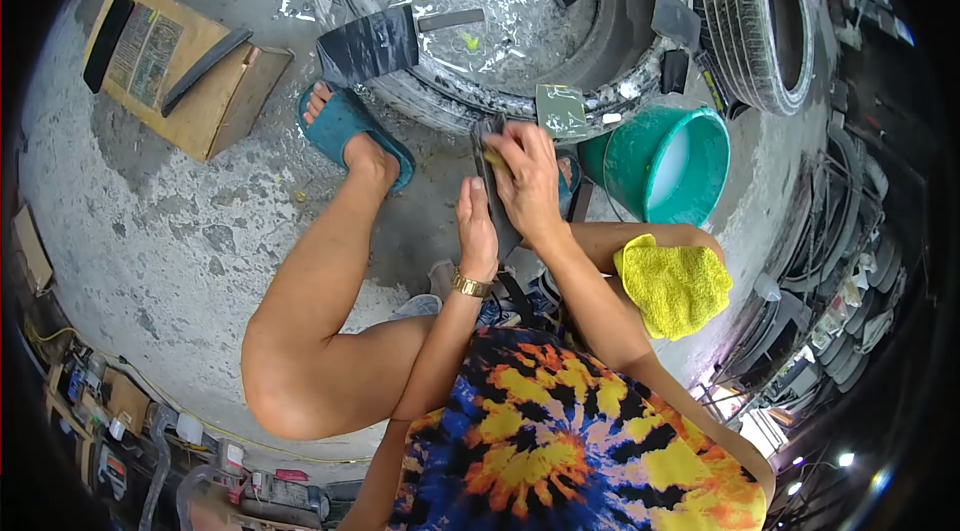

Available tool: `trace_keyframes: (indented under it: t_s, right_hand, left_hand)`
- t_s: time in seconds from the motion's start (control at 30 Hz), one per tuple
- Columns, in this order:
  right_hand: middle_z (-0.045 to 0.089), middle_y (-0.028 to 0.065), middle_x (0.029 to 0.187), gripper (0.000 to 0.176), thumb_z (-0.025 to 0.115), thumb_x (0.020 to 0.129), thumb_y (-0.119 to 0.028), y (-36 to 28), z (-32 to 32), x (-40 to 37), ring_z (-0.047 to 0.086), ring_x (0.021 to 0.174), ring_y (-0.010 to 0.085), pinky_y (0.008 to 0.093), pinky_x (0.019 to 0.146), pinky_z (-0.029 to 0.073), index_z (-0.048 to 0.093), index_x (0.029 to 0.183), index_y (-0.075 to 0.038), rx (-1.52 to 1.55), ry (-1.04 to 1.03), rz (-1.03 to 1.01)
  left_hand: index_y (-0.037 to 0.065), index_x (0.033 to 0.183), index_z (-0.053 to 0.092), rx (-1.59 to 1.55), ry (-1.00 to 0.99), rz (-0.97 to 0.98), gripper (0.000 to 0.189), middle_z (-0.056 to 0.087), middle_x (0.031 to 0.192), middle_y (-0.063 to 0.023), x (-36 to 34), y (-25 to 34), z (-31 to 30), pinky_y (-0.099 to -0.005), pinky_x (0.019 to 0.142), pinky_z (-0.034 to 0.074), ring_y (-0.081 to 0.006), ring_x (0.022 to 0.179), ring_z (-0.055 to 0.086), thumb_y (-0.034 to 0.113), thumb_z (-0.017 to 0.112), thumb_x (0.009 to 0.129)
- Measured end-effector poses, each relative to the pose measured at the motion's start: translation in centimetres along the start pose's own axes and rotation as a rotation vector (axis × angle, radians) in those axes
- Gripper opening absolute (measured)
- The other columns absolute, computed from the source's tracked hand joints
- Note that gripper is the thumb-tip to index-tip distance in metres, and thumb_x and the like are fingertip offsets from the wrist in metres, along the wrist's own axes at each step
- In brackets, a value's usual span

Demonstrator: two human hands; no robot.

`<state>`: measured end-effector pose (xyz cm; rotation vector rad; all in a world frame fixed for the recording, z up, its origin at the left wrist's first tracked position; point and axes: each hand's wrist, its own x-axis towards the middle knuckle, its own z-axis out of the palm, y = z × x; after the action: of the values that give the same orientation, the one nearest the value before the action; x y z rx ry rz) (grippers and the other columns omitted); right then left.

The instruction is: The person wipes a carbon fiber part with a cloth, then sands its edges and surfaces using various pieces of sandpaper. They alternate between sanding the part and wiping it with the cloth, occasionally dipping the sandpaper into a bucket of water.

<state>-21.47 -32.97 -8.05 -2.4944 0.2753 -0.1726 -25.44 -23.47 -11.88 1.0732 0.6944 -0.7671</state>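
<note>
A long dark strip [507, 214] stands between my two hands in front of the tyre. My left hand [478, 231] lies along its left side, the gold watch on its wrist, with fingers pressed together and pointing up. On the right, my right hand [525, 176] is closed at the strip's upper part, pinching a small yellowish piece [492, 153] that is partly hidden by the fingers. A green sheet [561, 111] rests on the tyre rim just above my right hand. The yellow cloth [675, 286] is draped over my right knee.
A large wet tyre [450, 109] lies ahead with dark pieces on it. Right of it are a green bucket [690, 171] of cloudy liquid and an upright tyre [745, 26]. A cardboard box [215, 91] with dark strips sits at left. Shelves [95, 431] stand lower left.
</note>
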Motion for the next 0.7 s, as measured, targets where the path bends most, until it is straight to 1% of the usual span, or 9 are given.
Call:
trace_keyframes:
  t_s: [0.03,0.1,0.13,0.2,0.5,0.57,0.63,0.67,0.7]
  right_hand:
    - [0.053,0.0130,0.094,0.026,0.065,0.069,0.002,0.2,-0.1,-0.7,0.051,0.087,0.0314,0.0381,0.076,0.042,0.064,0.095,-0.002,0.007,-0.011,0.018]
    - [0.053,0.0130,0.094,0.027,0.066,0.069,0.002,0.4,0.0,0.2,0.051,0.088,0.0313,0.0380,0.077,0.043,0.064,0.096,-0.002,-0.005,-0.027,0.032]
    - [0.054,0.0121,0.094,0.028,0.067,0.069,0.001,0.6,0.3,1.3,0.052,0.088,0.0302,0.0375,0.077,0.043,0.065,0.096,-0.003,-0.020,-0.013,0.009]
    - [0.054,0.0101,0.094,0.030,0.067,0.066,0.000,0.7,0.6,1.4,0.052,0.089,0.0296,0.0378,0.077,0.040,0.064,0.096,-0.003,-0.012,0.022,-0.025]
    - [0.053,0.0097,0.092,0.029,0.067,0.067,0.000,0.6,0.3,0.6,0.052,0.088,0.0288,0.0376,0.077,0.040,0.065,0.095,-0.003,0.011,0.014,-0.030]
    - [0.054,0.0102,0.094,0.028,0.066,0.068,0.000,0.5,-0.2,-1.0,0.051,0.089,0.0298,0.0386,0.077,0.040,0.064,0.096,-0.004,0.027,-0.049,0.032]
    - [0.053,0.0117,0.091,0.028,0.067,0.069,0.003,0.4,-0.1,0.5,0.052,0.087,0.0300,0.0370,0.077,0.043,0.065,0.097,-0.003,0.024,-0.030,0.034]
    - [0.053,0.0110,0.091,0.027,0.067,0.069,0.003,0.5,0.2,1.6,0.053,0.087,0.0290,0.0366,0.076,0.043,0.066,0.095,-0.003,0.018,-0.022,0.017]
    - [0.053,0.0102,0.090,0.027,0.068,0.068,0.002,0.6,0.3,1.9,0.053,0.086,0.0281,0.0362,0.076,0.043,0.067,0.094,-0.004,0.013,-0.015,-0.003]
  left_hand:
    - [-0.006,0.138,0.036,-0.002,0.000,0.005,0.059,0.043,0.138,-0.0118,0.4,-0.3,-0.1,-0.0289,0.107,0.028,-0.0157,0.126,0.038,0.038,0.045,0.100]
    - [-0.001,0.112,0.054,0.042,-0.020,0.152,0.041,0.053,0.095,-0.0021,1.0,-1.5,-0.2,-0.0273,0.081,0.039,-0.0111,0.089,0.045,0.037,0.042,0.102]
    - [-0.001,0.112,0.054,0.045,-0.023,0.139,0.041,0.053,0.095,-0.0021,0.7,-1.8,-0.4,-0.0273,0.081,0.039,-0.0111,0.089,0.045,0.037,0.042,0.102]
    - [-0.006,0.139,0.035,-0.032,-0.062,0.029,0.058,0.043,0.139,-0.0116,0.0,0.0,-0.1,-0.0290,0.107,0.026,-0.0159,0.127,0.037,0.037,0.045,0.101]
    - [-0.006,0.139,0.035,-0.006,-0.012,0.001,0.061,0.041,0.140,-0.0124,-0.1,0.1,0.1,-0.0296,0.107,0.026,-0.0162,0.128,0.036,0.039,0.045,0.100]
    - [-0.006,0.140,0.034,-0.005,-0.002,-0.014,0.061,0.041,0.141,-0.0127,0.4,-0.4,-0.1,-0.0299,0.108,0.026,-0.0165,0.129,0.036,0.039,0.045,0.100]
    - [-0.002,0.117,0.053,0.046,0.019,0.108,0.040,0.053,0.101,-0.0022,1.3,-2.9,-0.8,-0.0261,0.084,0.039,-0.0098,0.092,0.046,0.034,0.044,0.102]
    - [-0.002,0.117,0.053,0.048,0.014,0.099,0.040,0.053,0.101,-0.0022,0.8,-2.3,-0.4,-0.0261,0.084,0.039,-0.0098,0.092,0.046,0.034,0.044,0.102]
    - [-0.005,0.128,0.043,-0.009,0.004,0.034,0.050,0.046,0.121,-0.0078,0.0,-0.6,0.1,-0.0283,0.096,0.032,-0.0136,0.111,0.040,0.036,0.045,0.101]
